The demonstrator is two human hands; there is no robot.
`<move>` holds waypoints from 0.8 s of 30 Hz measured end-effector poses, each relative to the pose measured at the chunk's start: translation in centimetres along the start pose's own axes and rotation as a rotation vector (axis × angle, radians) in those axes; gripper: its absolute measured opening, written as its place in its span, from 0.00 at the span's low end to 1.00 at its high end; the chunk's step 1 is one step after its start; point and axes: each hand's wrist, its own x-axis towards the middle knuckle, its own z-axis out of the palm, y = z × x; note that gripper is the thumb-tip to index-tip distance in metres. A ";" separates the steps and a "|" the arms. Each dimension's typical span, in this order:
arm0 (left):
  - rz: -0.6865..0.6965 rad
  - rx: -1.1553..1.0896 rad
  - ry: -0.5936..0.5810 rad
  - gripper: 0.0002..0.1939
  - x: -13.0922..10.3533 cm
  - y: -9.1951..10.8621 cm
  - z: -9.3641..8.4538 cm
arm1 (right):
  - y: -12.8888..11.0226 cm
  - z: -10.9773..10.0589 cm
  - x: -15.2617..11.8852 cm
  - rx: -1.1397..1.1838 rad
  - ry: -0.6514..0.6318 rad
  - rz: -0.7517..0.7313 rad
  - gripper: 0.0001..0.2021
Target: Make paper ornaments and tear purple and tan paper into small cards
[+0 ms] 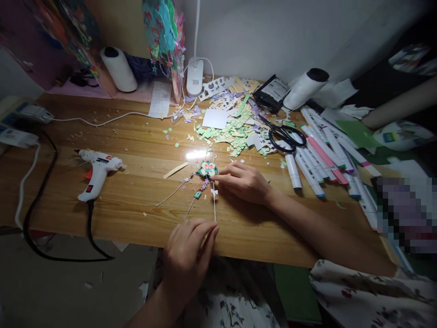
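Observation:
A small flower-shaped paper ornament point(207, 169) with a green edge and a red centre lies on the wooden table. White cords hang from it toward me, strung with small charms, among them a green rectangular one point(197, 194) and a white bow point(214, 192). My right hand point(244, 181) rests on the table, its fingertips closed at the ornament's lower right edge. Near the table's front edge, my left hand point(189, 243) pinches the lower end of the rightmost cord point(215, 210), which runs straight down from the ornament.
At left lies a white glue gun point(97, 173) with a black cable. Paper scraps point(235, 130) pile up at the back, beside black scissors point(285, 136). Several markers point(324, 152) cover the right side. Two thread spools point(119, 70) stand at the back. Another person's arm point(399, 102) shows at far right.

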 end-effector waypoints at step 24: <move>-0.092 0.224 0.096 0.03 -0.8 -2.7 -5.0 | -0.3 -0.4 -0.1 0.049 -0.006 -0.079 0.08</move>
